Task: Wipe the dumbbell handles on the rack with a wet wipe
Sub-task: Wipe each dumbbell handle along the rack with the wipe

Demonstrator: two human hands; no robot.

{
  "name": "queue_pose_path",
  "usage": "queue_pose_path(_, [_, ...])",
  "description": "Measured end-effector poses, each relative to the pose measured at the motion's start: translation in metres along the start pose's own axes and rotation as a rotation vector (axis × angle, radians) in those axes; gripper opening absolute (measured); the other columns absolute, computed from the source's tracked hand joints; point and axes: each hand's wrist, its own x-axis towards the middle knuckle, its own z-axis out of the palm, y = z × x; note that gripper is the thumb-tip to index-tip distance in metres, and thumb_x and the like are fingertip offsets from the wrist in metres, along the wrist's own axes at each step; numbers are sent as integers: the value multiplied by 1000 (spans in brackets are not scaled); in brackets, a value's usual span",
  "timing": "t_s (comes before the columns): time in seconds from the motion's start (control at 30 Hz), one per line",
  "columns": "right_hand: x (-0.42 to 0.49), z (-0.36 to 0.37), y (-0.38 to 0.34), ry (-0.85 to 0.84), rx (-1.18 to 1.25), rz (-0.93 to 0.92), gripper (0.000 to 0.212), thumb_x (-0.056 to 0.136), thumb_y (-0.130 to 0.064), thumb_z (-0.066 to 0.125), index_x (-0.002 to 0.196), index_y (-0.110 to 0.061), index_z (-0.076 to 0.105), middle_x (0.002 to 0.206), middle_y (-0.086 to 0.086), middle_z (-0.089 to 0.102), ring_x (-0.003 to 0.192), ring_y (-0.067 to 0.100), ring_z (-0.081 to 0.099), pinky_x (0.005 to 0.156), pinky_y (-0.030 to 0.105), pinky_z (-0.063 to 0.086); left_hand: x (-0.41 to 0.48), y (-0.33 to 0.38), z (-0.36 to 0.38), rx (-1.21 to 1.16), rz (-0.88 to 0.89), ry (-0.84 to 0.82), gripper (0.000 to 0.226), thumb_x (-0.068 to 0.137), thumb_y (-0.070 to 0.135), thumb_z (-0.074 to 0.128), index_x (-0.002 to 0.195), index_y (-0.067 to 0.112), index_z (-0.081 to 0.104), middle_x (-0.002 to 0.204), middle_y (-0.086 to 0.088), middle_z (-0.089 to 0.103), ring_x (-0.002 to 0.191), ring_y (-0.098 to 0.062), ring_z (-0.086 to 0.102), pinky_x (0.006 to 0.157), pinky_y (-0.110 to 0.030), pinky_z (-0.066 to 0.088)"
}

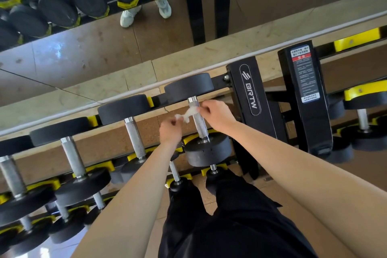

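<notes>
My left hand (170, 130) and right hand (215, 114) pinch a crumpled white wipe (188, 113) against the knurled steel handle (199, 123), left at 8 o'clock.

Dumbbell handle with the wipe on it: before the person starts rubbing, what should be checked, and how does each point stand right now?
1. The wet wipe touches the dumbbell handle: ok.
2. The left-hand grip pinches one end of the wipe: ok.
3. The right-hand grip pinches the other end, at the handle: ok.
4. The wipe goes fully round the handle: cannot tell, the far side is hidden.
5. The dumbbell lies seated on the rack: ok.
6. The wipe is damp enough: cannot tell.
</notes>
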Motion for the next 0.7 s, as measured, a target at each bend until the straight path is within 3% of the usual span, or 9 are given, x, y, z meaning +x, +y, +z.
queue_pose_path(0.1, [-1,-16,19,22,-45,108,36,103,-34,51,68,-26,47,65,-6,53,53,8,48,47,20,32,-10,2,2,45,120,-170,28,100,39,57,110,14,67,93,-6,67,74,-15,59,67,-27,48])
queue_pose_path(0.17, [-5,-20,33,14,-71,172,34,102,-37,52,73,-21,54,69,-2,58,56,11,53,48,23,36,-14,3,1,78,179,-175,27,99,40,58,104,15,65,91,-5,66,79,-19,61,72,-32,51])
queue_pose_path(0.3, [-20,-5,25,-227,-84,38,29,101,-36,53,80,-18,60,74,1,62,57,12,53,53,21,42,-11,-5,-8,125,43,-43,32,101,39,57,121,15,63,87,1,65,72,-17,65,65,-32,54])
queue_pose_path(0.37, [-22,-8,26,-235,-135,12,31,101,-37,54,74,-22,56,73,0,61,59,12,55,56,22,45,-13,-7,-9,186,31,-117,34,100,38,58,123,13,62,89,3,64,73,-14,63,62,-26,49])
queue_pose_path(0.5, [-17,-32,45,-191,-278,155,35,98,-45,56,73,-21,58,77,1,65,68,15,63,61,28,49,-20,-4,-6,232,175,-327,32,97,41,63,92,9,62,86,-6,60,79,-23,59,75,-35,50])
queue_pose_path(0.6, [-21,-23,34,-327,-336,95,36,97,-47,57,73,-20,62,77,2,68,69,16,65,64,27,53,-18,-7,-13,324,114,-239,25,95,43,64,98,19,60,95,-3,66,87,-21,65,84,-39,57])
queue_pose_path(0.7, [-22,-11,22,-386,-296,56,33,95,-39,63,68,-19,62,78,3,69,72,16,66,67,27,54,-19,-15,-15,425,77,-219,23,96,40,64,107,21,62,102,0,66,88,-15,62,81,-33,52])
